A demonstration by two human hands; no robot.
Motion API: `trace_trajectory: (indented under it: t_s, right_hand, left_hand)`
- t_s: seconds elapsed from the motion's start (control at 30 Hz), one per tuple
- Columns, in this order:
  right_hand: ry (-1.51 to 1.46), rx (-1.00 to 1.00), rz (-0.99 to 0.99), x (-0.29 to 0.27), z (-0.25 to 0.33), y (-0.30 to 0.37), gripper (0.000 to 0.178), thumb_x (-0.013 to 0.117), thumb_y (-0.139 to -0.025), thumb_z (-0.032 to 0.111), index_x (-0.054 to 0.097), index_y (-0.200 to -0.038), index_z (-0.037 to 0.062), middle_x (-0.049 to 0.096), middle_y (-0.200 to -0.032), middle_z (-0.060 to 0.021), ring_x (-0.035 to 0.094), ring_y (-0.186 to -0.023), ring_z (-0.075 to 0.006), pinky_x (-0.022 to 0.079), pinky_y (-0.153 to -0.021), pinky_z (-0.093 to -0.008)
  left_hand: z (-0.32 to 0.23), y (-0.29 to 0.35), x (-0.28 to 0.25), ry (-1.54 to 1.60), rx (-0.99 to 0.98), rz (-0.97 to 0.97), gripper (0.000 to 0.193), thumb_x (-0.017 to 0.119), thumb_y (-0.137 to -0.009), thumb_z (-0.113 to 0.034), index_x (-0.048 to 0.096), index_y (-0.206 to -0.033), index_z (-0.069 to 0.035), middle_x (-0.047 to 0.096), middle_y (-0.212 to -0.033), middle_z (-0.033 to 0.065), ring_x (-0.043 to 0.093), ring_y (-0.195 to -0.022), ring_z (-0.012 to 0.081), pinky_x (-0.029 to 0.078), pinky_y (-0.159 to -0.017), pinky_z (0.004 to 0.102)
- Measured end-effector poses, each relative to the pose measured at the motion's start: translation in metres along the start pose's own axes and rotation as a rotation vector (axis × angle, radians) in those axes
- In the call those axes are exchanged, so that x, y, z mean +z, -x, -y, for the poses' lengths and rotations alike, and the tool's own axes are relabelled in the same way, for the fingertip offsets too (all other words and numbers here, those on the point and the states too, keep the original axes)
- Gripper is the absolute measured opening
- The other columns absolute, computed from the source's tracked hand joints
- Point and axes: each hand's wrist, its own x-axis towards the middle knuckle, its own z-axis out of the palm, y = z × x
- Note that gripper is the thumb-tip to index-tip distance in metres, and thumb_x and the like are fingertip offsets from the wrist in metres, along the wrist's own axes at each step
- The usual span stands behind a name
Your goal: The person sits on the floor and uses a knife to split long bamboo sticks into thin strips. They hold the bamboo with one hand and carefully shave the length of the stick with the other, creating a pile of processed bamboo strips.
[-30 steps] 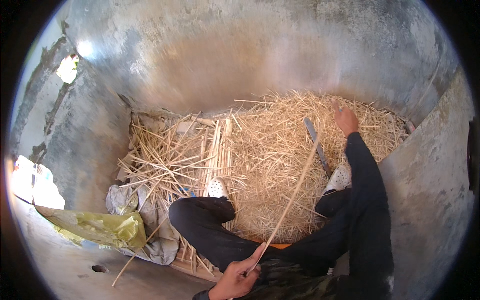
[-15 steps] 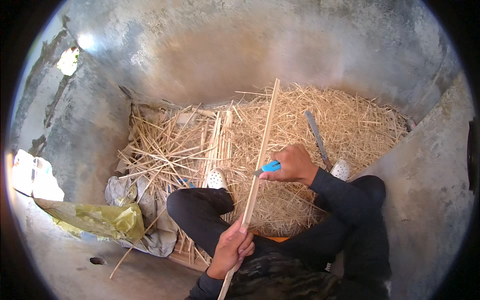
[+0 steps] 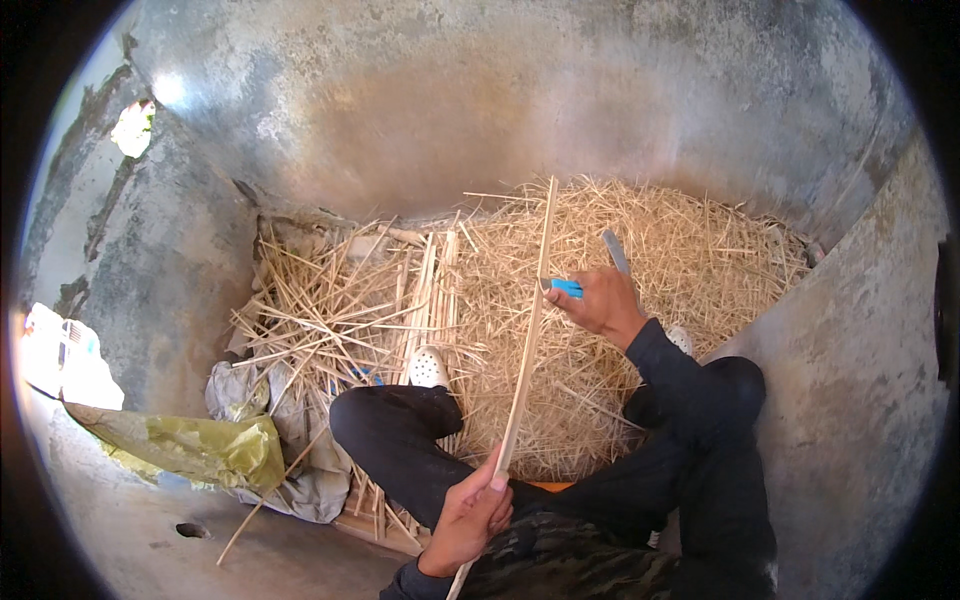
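While your left hand (image 3: 468, 512) grips a pale strip (image 3: 525, 380) at the lower centre of the frame, your right hand (image 3: 597, 303) holds a blue-handled tool (image 3: 566, 288) to it.

Your hands are apart: the left is closed round the strip's lower part, the right clamped on the tool, whose grey end meets the strip higher up, near the frame's middle. The strip slants from the lower edge to the upper centre. A yellow-green sheet (image 3: 215, 448) lies at lower left, loose strips (image 3: 320, 310) heap at centre left, and shavings (image 3: 700, 245) spread right of centre, bearing a long blade (image 3: 614, 250) partly hidden behind your right hand. A grey wall (image 3: 450, 110) spans the top.
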Motion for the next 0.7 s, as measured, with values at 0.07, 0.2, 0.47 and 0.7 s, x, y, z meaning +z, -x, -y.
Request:
trace_trajectory:
  t_s: [0.07, 0.2, 0.47, 0.7]
  right_hand:
    - [0.001, -0.023, 0.065, -0.01, 0.024, 0.01, 0.077, 0.039, -0.08, 0.077, 0.062, -0.058, 0.0077, 0.05, -0.045, -0.009, 0.055, -0.045, -0.0267, 0.048, -0.061, -0.0426]
    - [0.06, -0.034, -0.068, 0.008, -0.016, -0.008, 0.081, 0.036, -0.075, 0.084, 0.061, -0.054, 0.0099, 0.048, -0.044, -0.0044, 0.049, -0.04, -0.0205, 0.038, -0.042, -0.039]
    - [0.124, 0.349, -0.122, 0.002, -0.088, -0.03, 0.078, 0.043, -0.076, 0.081, 0.058, -0.051, 0.008, 0.048, -0.044, -0.0068, 0.049, -0.041, -0.0229, 0.038, -0.042, -0.0398]
    - [0.274, 0.586, -0.342, -0.001, -0.186, -0.026, 0.08, 0.036, -0.081, 0.078, 0.055, -0.053, 0.0054, 0.047, -0.046, -0.0095, 0.046, -0.041, -0.0243, 0.035, -0.041, -0.0421]
  left_hand:
    - [0.001, 0.002, -0.002, -0.006, 0.003, 0.008, 0.051, 0.045, -0.099, -0.022, 0.027, -0.146, -0.011, 0.028, -0.06, -0.0041, 0.029, -0.052, 0.0072, 0.03, -0.052, 0.0231]
    - [0.004, 0.009, 0.0, -0.06, -0.02, 0.006, 0.051, 0.045, -0.099, -0.02, 0.027, -0.146, -0.011, 0.029, -0.061, -0.0038, 0.03, -0.054, 0.0073, 0.03, -0.053, 0.0232]
    - [0.016, 0.019, -0.002, 0.015, -0.122, 0.061, 0.053, 0.044, -0.1, -0.02, 0.024, -0.147, -0.008, 0.029, -0.065, -0.0044, 0.03, -0.056, 0.0053, 0.028, -0.051, 0.0206]
    - [0.014, 0.022, 0.004, -0.001, -0.202, 0.118, 0.05, 0.043, -0.101, -0.02, 0.027, -0.146, -0.01, 0.031, -0.064, -0.0043, 0.031, -0.055, 0.0058, 0.029, -0.051, 0.0217]
